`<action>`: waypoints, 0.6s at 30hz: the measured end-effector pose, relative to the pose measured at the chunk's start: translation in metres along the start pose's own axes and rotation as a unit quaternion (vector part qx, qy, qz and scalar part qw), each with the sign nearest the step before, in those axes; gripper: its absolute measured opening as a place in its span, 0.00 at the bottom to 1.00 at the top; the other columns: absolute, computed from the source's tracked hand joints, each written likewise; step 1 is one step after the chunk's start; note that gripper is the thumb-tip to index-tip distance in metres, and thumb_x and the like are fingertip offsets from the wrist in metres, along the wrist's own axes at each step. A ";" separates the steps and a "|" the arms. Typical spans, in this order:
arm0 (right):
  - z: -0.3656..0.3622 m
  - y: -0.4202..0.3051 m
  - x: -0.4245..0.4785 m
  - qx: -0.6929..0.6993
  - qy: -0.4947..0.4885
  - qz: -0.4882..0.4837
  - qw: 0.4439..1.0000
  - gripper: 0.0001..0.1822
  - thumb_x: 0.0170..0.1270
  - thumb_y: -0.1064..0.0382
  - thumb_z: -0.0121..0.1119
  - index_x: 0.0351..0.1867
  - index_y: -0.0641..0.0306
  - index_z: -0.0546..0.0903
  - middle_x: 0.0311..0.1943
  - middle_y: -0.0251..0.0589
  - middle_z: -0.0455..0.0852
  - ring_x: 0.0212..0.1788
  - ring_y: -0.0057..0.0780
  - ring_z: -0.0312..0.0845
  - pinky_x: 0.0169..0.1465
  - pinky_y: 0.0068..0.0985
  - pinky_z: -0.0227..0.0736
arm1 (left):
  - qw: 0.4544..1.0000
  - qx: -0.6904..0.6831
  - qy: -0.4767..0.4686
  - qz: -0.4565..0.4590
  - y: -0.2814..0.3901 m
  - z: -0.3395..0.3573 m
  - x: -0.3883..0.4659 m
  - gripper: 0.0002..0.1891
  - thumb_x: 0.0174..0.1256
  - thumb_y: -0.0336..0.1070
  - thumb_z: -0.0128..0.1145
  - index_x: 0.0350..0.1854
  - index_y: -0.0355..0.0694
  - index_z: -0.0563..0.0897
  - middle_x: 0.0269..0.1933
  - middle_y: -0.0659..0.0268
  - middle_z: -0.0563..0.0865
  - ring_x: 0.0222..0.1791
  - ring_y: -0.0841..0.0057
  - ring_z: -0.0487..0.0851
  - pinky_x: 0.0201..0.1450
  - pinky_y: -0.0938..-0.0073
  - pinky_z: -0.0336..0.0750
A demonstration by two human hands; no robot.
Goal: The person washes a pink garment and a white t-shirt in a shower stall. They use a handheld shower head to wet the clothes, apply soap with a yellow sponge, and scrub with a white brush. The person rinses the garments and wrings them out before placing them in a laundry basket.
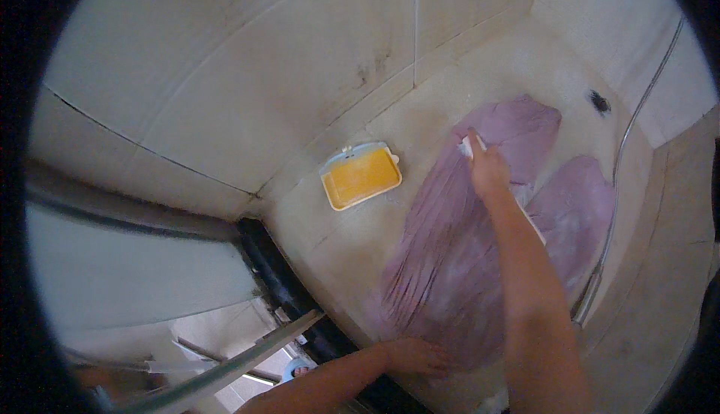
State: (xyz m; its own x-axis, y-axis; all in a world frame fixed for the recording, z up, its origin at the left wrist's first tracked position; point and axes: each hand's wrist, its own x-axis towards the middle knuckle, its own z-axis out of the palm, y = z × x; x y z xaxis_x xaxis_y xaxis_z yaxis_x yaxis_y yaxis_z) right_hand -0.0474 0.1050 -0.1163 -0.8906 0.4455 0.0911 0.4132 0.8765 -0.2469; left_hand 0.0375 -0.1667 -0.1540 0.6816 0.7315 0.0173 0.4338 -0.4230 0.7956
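Note:
A wet mauve cloth [444,268], apparently a garment, lies spread and wrinkled on the tiled floor. My right hand [488,171] grips a small white object [467,147] against the upper part of the cloth; it looks like a scrubbing brush, but my fingers cover most of it. Down at the cloth's near end, my left hand [416,356] rests on the fabric, its fingers blurred and partly lost against it. Another lobe of the cloth [579,211] spreads to the right of my right forearm, with a thin white strip showing beside the arm.
A shallow yellow tray with a pale rim [363,178] sits left of the cloth. At right hangs a metal shower hose [623,138] with its handset [588,298]. A dark drain hole [599,102] lies beyond. A black door sill [298,279] and glass panel [140,268] border the left.

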 end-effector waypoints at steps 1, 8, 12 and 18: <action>-0.012 0.001 -0.004 0.019 0.021 0.018 0.999 0.25 0.53 0.63 0.52 0.55 0.52 0.63 0.38 0.52 0.72 0.40 0.45 0.71 0.41 0.35 0.69 | 0.997 0.029 0.069 -0.030 0.007 -0.009 0.001 0.21 0.55 0.37 0.44 0.53 0.41 0.67 0.61 0.62 0.63 0.61 0.63 0.60 0.60 0.65 0.59; -0.033 0.008 -0.072 -0.033 -0.038 0.088 0.995 0.31 0.53 0.64 0.53 0.60 0.47 0.58 0.35 0.49 0.69 0.38 0.45 0.70 0.38 0.37 0.68 | 0.861 0.242 0.291 -0.340 -0.025 -0.107 -0.021 0.24 0.57 0.39 0.45 0.57 0.40 0.63 0.64 0.52 0.54 0.63 0.60 0.54 0.63 0.63 0.52; -0.027 0.014 -0.105 -0.035 -0.075 0.126 0.989 0.29 0.54 0.60 0.52 0.60 0.44 0.60 0.34 0.48 0.69 0.40 0.43 0.70 0.37 0.34 0.71 | 0.907 0.123 0.216 -0.339 -0.007 -0.077 -0.015 0.26 0.55 0.38 0.47 0.58 0.39 0.62 0.63 0.56 0.58 0.63 0.64 0.55 0.64 0.65 0.51; -0.005 -0.060 -0.154 0.060 -0.131 -0.239 0.960 0.24 0.51 0.61 0.52 0.54 0.43 0.69 0.37 0.50 0.73 0.38 0.43 0.71 0.38 0.42 0.70 | 0.968 0.166 0.166 -0.090 -0.024 -0.007 -0.019 0.30 0.53 0.36 0.48 0.61 0.38 0.58 0.63 0.61 0.59 0.63 0.72 0.56 0.64 0.68 0.49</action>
State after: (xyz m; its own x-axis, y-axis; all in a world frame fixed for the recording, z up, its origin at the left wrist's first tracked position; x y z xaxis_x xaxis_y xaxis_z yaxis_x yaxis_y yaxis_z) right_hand 0.0659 -0.0156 -0.1103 -0.9967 -0.0786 -0.0209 -0.0664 0.9351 -0.3482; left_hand 0.0100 -0.1671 -0.1691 0.3755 0.9171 0.1338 0.7304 -0.3817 0.5664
